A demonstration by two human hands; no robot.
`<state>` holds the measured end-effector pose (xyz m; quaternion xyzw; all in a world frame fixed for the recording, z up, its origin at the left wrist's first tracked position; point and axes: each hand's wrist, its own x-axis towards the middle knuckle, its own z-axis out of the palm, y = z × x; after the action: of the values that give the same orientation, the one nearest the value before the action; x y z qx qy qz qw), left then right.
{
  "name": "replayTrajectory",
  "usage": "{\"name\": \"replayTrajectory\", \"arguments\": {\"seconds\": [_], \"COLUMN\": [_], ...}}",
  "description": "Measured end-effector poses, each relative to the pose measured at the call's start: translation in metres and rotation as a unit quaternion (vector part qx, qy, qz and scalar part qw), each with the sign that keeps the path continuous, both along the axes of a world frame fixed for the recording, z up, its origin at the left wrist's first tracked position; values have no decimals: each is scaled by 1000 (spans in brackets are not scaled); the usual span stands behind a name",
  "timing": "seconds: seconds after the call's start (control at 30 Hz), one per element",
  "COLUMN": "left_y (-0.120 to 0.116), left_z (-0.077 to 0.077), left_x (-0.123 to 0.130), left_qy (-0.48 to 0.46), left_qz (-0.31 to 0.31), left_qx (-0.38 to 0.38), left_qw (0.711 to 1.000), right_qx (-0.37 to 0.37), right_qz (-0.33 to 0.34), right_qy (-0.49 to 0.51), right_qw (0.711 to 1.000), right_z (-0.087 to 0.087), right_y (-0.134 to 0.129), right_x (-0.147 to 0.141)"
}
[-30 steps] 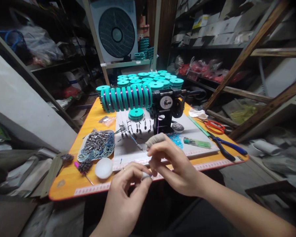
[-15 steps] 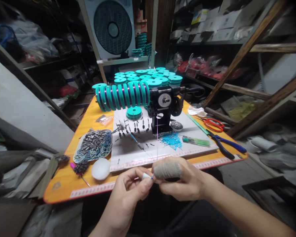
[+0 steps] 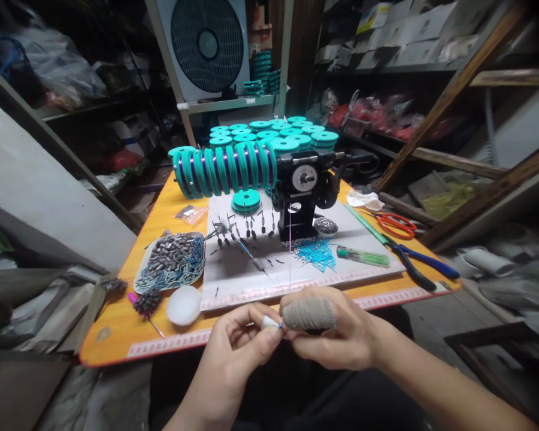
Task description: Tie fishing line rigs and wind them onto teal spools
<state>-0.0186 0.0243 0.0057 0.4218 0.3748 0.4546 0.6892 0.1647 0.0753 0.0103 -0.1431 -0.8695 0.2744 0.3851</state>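
Observation:
My left hand (image 3: 240,353) is closed in a pinch in front of the table's near edge, with something white at its fingertips. A small blue piece (image 3: 279,326) pokes out there, between my two hands. My right hand (image 3: 330,329) is closed too, its fingertips meeting the left ones; grey wrapping (image 3: 309,315) covers one finger. A thin pinkish-purple line (image 3: 290,251) drops from the black winding machine (image 3: 302,191) to my right fingers, which hide its end. Teal spools (image 3: 224,169) wound with purple line sit in a row on the machine's shaft.
On the orange table (image 3: 112,326) are a tray (image 3: 137,281) of grey weights and blue pieces, a white bowl (image 3: 183,305), loose blue pieces (image 3: 317,254), a green-capped tube (image 3: 363,256), pliers (image 3: 415,266) and red scissors (image 3: 395,225). Several teal spools (image 3: 284,145) stand behind.
The view has shifted slightly, so the table and machine sit a little differently in frame. Both hands keep the same pinch around the small blue piece.

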Motion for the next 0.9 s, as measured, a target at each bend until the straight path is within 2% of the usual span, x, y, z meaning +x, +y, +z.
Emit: {"name": "replayTrajectory", "arguments": {"seconds": [0.1,0.2,0.3,0.43,0.6,0.67,0.77,0.83,0.9], "left_y": [-1,-1,-1,-1,0,3,4,2,-3], "left_z": [0,0,-2,-3,-2,1,7,10,9], "left_x": [0,0,0,0,0,-2,-5,-6,-5], "left_qy": [2,1,-9,-17,-18,10,112,210,302], "left_qz": [-2,2,-2,2,9,12,33,73,121], "left_qx": [-3,-7,-7,-7,-17,18,129,214,314], "left_qw": [1000,1000,1000,1000,1000,1000,985,951,892], "right_qx": [13,35,92,187,176,166,112,76,80], "right_qz": [-7,-43,-77,-104,-94,-89,-100,-92,-80], "right_qy": [2,-2,2,43,47,69,56,50,62], "right_qw": [1000,998,993,976,979,980,987,992,992], "right_z": [3,7,7,-4,-9,-4,4,6,6], "right_y": [-1,-4,-7,-8,-5,-6,-9,-11,-14], "right_x": [-2,-8,-13,-13,-9,-9,-7,-5,-4]}}
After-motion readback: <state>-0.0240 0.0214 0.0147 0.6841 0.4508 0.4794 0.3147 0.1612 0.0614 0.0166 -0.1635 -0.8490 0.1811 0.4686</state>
